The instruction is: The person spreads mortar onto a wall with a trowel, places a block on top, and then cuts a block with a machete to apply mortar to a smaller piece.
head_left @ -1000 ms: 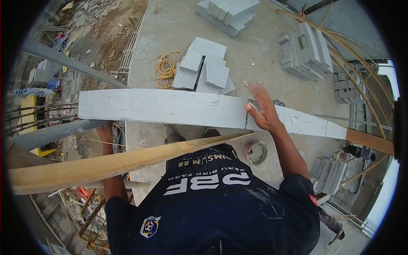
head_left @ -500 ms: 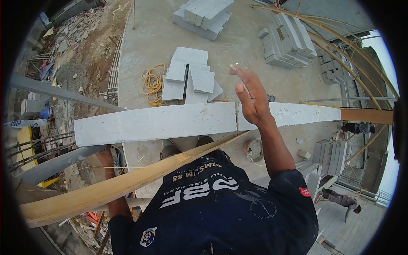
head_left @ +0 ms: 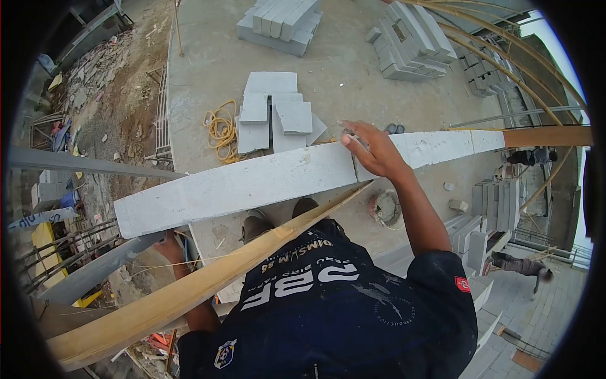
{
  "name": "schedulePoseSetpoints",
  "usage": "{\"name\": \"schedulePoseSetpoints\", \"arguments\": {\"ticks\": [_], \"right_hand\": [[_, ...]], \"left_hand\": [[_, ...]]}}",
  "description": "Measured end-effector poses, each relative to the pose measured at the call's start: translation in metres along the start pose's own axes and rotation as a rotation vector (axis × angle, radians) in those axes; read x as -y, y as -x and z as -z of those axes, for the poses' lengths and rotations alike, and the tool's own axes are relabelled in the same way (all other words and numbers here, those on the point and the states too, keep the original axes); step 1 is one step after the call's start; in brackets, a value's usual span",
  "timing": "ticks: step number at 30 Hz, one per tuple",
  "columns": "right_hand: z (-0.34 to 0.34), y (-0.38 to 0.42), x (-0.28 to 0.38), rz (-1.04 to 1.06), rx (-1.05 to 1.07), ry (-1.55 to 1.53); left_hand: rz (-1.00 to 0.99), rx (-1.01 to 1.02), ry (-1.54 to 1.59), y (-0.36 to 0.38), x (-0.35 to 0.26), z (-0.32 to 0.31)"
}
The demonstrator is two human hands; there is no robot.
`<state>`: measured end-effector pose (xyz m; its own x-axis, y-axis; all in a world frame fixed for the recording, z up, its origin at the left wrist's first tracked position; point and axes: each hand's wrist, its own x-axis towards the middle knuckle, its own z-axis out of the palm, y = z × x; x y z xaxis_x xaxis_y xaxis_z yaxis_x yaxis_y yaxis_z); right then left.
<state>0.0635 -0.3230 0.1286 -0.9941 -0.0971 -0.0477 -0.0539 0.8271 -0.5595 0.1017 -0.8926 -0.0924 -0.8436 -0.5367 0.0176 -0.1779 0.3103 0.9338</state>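
A long white block [head_left: 240, 183] lies at the top of a wall, running left to right across the view, with another white block [head_left: 435, 145] butted against its right end. My right hand [head_left: 372, 151] lies on top at the joint between the two, fingers curled over the far edge. My left hand [head_left: 166, 246] reaches below the long block's left end and is mostly hidden behind it and a bamboo pole [head_left: 189, 290]. My shoes [head_left: 255, 224] stand just below the wall.
Far below on the concrete slab are loose white blocks [head_left: 274, 114], a yellow rope coil [head_left: 221, 129], block stacks [head_left: 278, 22] [head_left: 410, 44] and a bucket [head_left: 385, 208]. A grey metal beam [head_left: 95, 165] crosses at left. Curved bamboo [head_left: 505, 63] arches at right. Another person [head_left: 521, 264] crouches lower right.
My right hand rose off the wall with its fingers spread, then came back down onto the joint between the blocks. The view has tilted, so the wall now slopes up to the right.
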Motion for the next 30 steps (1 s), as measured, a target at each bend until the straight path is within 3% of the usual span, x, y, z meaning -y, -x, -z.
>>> {"name": "schedulePoseSetpoints", "arguments": {"ticks": [4,7,12,18,23,30], "right_hand": [[-0.014,-0.002,0.01,-0.024,0.053,-0.055],[-0.022,0.006,0.019,0.122,0.188,0.168],[-0.02,0.006,0.007,0.319,0.243,0.352],[-0.025,0.003,0.007,0.231,0.345,0.533],[-0.025,0.003,0.001,0.273,0.305,0.441],[-0.026,0.003,0.0,0.294,0.278,0.43]], "left_hand": [[0.097,-0.017,0.059,0.0,0.003,-0.002],[-0.068,-0.056,-0.077,-0.001,0.005,-0.003],[0.007,-0.013,0.064,-0.005,0.011,-0.009],[-0.023,-0.03,-0.029,-0.01,0.033,-0.008],[0.099,-0.02,0.048,-0.014,0.045,-0.005],[0.03,-0.041,0.099,-0.013,0.053,-0.006]]}}
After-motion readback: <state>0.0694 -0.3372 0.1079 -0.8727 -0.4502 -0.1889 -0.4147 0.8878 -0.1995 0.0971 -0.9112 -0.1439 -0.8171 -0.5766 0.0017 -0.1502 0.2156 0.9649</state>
